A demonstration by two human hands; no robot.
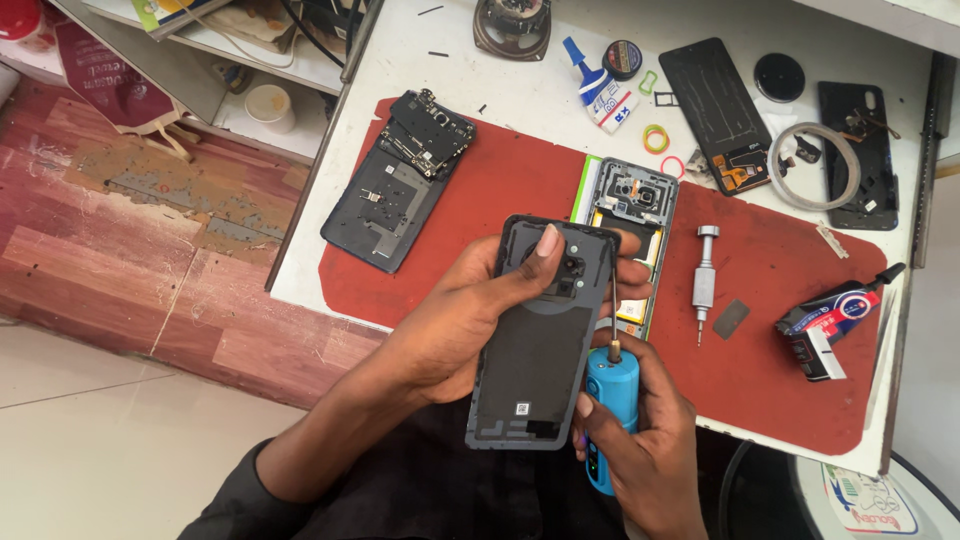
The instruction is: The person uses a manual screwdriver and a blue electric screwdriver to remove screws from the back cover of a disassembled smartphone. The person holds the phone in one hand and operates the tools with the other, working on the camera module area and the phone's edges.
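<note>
The left hand (470, 310) held the phone back cover (540, 340) tight above the desk's near edge. The right hand (640, 430) gripped a blue electric screwdriver (610, 400), its tip by the camera hole; it probably needed careful aiming next.

A dark grey phone back cover (535, 345), inner side up, is held lengthwise above the bench; a blue electric screwdriver (610, 405) stands beside its right edge.

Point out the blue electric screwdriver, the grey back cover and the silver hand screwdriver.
blue electric screwdriver (612, 385), head view, upper body above the fingers.
grey back cover (533, 365), head view, bare middle panel.
silver hand screwdriver (705, 282), head view, handle.
</note>
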